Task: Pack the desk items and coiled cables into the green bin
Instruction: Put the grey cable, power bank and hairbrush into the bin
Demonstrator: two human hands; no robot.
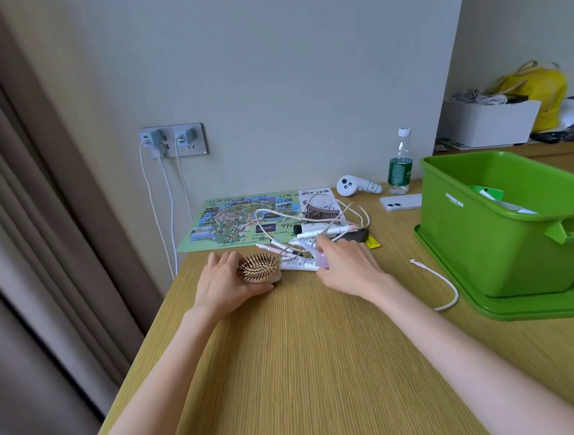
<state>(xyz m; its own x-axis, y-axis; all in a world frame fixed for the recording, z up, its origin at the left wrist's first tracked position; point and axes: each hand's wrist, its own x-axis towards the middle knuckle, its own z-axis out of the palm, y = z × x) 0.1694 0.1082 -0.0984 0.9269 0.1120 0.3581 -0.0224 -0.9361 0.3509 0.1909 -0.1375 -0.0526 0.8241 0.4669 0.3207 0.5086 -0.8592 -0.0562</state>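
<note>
The hairbrush (258,269) is gripped by the curled left hand (225,280); a lilac tube (321,261) is pinched by the right hand (346,266) — both should be lifted clear of the tangled cable (257,221), then lowered into the green bin (486,236), well apart rightward.

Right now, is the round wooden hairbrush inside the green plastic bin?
No, the left hand holds the round wooden hairbrush on the desk, outside the green plastic bin.

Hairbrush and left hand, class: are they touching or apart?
Touching. The head view shows the left hand cupping the hairbrush, thumb against its base, no gap. The right hand grips a lilac tube nearby.
</note>
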